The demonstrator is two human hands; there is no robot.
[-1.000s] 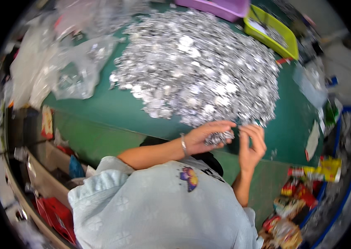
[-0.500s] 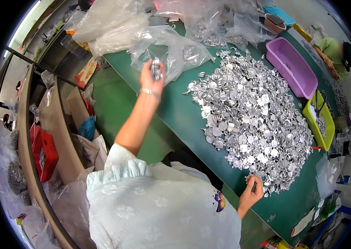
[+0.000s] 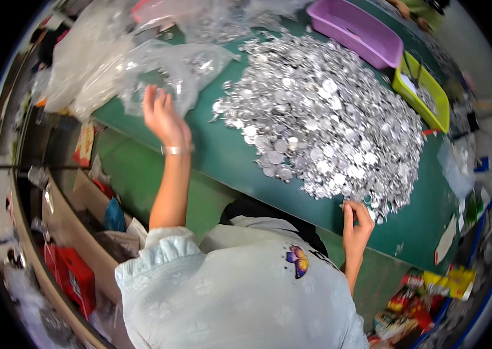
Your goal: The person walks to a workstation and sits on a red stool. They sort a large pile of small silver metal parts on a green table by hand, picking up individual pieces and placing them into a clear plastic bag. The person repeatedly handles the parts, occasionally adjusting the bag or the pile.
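Observation:
A big heap of small silver discs (image 3: 327, 116) covers the green table (image 3: 228, 157). My left hand (image 3: 161, 113) is raised over the table's left part with fingers spread and nothing in it. It hovers right in front of a crumpled clear plastic bag (image 3: 185, 67) that holds some silver pieces. A thin bracelet (image 3: 176, 150) circles that wrist. My right hand (image 3: 357, 224) rests at the heap's near edge, its fingertips touching the outermost discs.
A purple tray (image 3: 362, 35) and a yellow-green tray (image 3: 426, 96) stand behind the heap at the right. More clear bags (image 3: 83, 52) pile up at the far left. A red box (image 3: 74, 276) sits low on the left, and colourful packets (image 3: 426, 291) lie low on the right.
My left hand carried a clump of discs from the heap over to the clear bag; it now stands open and empty. My right hand stayed at the heap's near edge.

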